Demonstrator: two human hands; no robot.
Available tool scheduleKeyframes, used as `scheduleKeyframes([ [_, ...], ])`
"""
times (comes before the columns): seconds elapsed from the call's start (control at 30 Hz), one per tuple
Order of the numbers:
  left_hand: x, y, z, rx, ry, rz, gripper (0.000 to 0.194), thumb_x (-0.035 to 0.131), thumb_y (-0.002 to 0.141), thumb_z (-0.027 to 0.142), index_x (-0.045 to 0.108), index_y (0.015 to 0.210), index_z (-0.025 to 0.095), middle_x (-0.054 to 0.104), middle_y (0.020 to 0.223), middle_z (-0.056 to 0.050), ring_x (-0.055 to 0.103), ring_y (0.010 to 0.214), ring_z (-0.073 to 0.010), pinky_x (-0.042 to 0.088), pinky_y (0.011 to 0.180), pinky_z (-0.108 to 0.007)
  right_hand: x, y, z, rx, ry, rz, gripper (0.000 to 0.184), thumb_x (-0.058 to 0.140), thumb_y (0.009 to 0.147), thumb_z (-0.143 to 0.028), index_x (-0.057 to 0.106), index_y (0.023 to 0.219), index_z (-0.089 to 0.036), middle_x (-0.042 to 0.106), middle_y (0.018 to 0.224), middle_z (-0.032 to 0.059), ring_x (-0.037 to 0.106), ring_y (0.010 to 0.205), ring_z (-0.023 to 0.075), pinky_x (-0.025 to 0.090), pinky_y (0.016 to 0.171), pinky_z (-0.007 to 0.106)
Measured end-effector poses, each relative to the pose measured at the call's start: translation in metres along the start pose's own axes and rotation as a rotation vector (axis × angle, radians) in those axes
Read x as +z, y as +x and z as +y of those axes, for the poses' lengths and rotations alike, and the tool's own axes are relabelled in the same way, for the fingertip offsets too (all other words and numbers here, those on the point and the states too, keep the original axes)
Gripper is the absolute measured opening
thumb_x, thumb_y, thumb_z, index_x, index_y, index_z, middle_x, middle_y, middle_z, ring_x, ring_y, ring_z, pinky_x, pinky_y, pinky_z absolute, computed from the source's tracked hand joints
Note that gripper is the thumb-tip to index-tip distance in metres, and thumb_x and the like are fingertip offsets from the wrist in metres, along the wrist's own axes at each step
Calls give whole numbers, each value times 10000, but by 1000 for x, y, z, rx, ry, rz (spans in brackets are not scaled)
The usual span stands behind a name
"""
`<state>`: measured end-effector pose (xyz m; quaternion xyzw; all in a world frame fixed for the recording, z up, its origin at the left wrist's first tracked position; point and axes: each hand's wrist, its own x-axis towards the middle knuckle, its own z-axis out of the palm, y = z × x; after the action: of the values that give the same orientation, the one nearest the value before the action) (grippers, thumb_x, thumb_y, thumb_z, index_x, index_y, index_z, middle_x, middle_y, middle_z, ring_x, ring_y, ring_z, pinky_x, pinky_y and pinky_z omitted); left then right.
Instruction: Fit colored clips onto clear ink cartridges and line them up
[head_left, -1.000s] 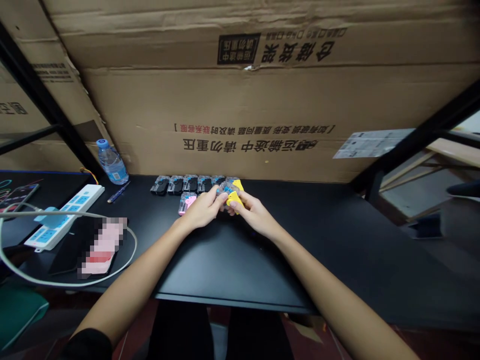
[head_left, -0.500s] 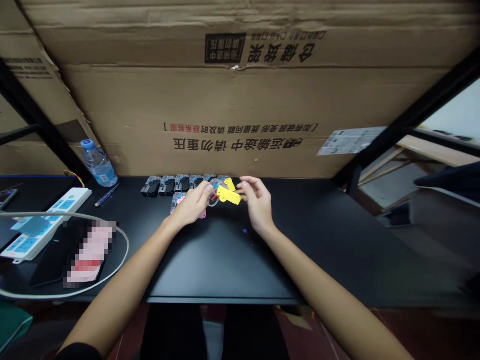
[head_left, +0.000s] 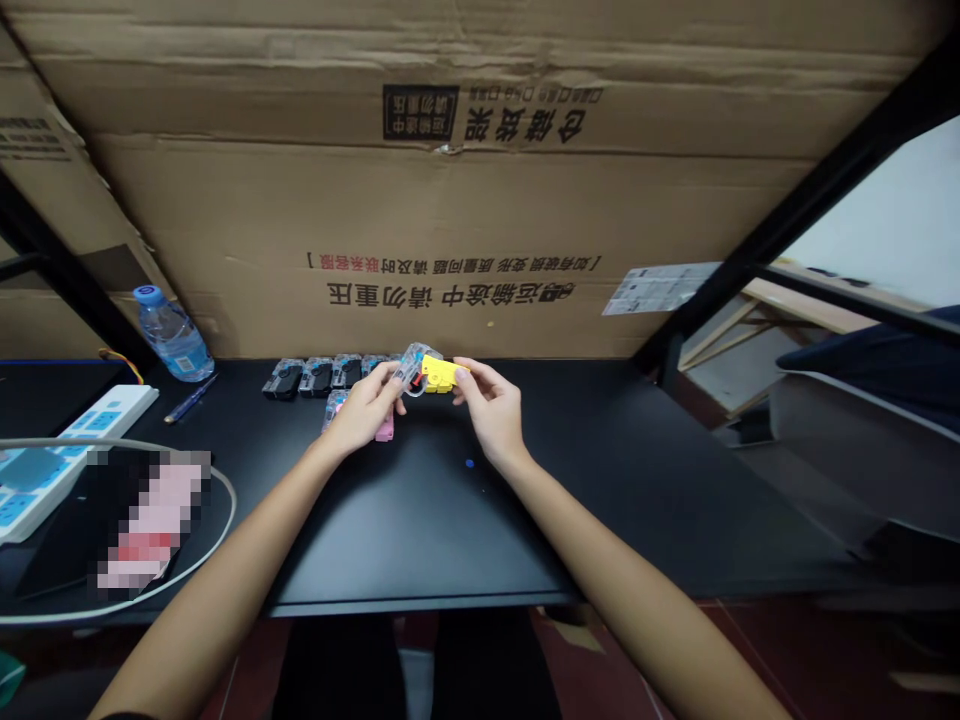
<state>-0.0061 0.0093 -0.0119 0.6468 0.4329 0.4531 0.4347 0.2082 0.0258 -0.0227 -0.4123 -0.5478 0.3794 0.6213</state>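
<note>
The left hand's (head_left: 364,412) grip is clamped on a clear plastic cartridge (head_left: 409,366); its yellow clip (head_left: 439,374) lies sideways, nearer the right hand (head_left: 489,412), whose grip stands apart.

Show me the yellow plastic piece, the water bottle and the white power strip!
yellow plastic piece (head_left: 438,374), head view, on its yellow top face.
water bottle (head_left: 174,342), head view, on its clear middle.
white power strip (head_left: 112,406), head view, on its white top.

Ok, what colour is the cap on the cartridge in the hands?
Yellow: the cap shows best in the head view.
</note>
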Motion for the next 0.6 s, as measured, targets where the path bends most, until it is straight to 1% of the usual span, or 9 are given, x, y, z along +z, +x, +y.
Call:
scheduleKeyframes([
  [0.03, -1, 0, 0, 2, 31, -22, 499, 564, 1028, 563, 614, 1337, 174, 710, 760, -7, 599, 589, -139, 471, 597, -253, 0, 0, 1, -2, 2, 27, 443, 810, 866, -534, 811, 1142, -188, 805, 1021, 89, 707, 763, 193, 640, 691, 351],
  [0.1, -2, 0, -2, 1, 49, -54, 486, 608, 1009, 552, 638, 1305, 167, 756, 844, -45, 678, 665, -155, 503, 620, -257, -1, 1, 2, -2, 5, 58, 441, 820, 857, -536, 813, 1131, -190, 809, 1023, 90, 722, 806, 204, 648, 747, 364],
  [0.17, -2, 0, -3, -2, 19, -69, 458, 667, 975, 549, 659, 1236, 173, 778, 964, -81, 750, 776, -180, 519, 619, -250, -3, 1, 3, -4, 5, 64, 440, 828, 851, -539, 812, 1122, -192, 816, 1046, 92, 738, 862, 215, 650, 809, 379],
  [0.23, -1, 0, -5, -4, -26, -61, 438, 717, 941, 546, 670, 1176, 179, 780, 1038, -95, 785, 862, -203, 536, 620, -245, -4, 2, 4, -12, -6, 51, 442, 824, 857, -545, 808, 1125, -193, 818, 1080, 100, 749, 926, 229, 648, 845, 389],
  [0.37, 1, 1, -6, -45, -84, -25, 448, 768, 897, 544, 678, 1136, 176, 792, 1040, -106, 799, 852, -211, 549, 604, -243, -6, 5, 3, -33, -27, 22, 443, 801, 879, -561, 787, 1138, -201, 813, 1114, 112, 755, 1010, 247, 645, 834, 376],
  [0.43, 4, 2, -4, -56, -113, 8, 466, 788, 876, 547, 678, 1128, 172, 796, 1050, -115, 800, 841, -210, 549, 601, -243, -4, 3, 2, -39, -15, 27, 435, 801, 877, -569, 771, 1116, -207, 810, 1109, 111, 756, 1009, 244, 641, 823, 365],
  [0.5, 6, 2, -2, -56, -151, 52, 493, 802, 855, 562, 676, 1122, 167, 802, 1042, -116, 799, 841, -210, 561, 625, -254, 0, -2, 2, -33, -5, 3, 410, 814, 863, -576, 749, 1030, -208, 809, 1052, 100, 758, 964, 238, 634, 826, 368],
  [0.6, 7, 1, 2, -56, -146, 104, 505, 828, 825, 573, 697, 1088, 162, 815, 964, -95, 780, 822, -197, 591, 706, -286, 10, -12, 4, 22, -17, -117, 410, 861, 810, -577, 667, 853, -219, 790, 905, 68, 749, 855, 229, 622, 813, 378],
])
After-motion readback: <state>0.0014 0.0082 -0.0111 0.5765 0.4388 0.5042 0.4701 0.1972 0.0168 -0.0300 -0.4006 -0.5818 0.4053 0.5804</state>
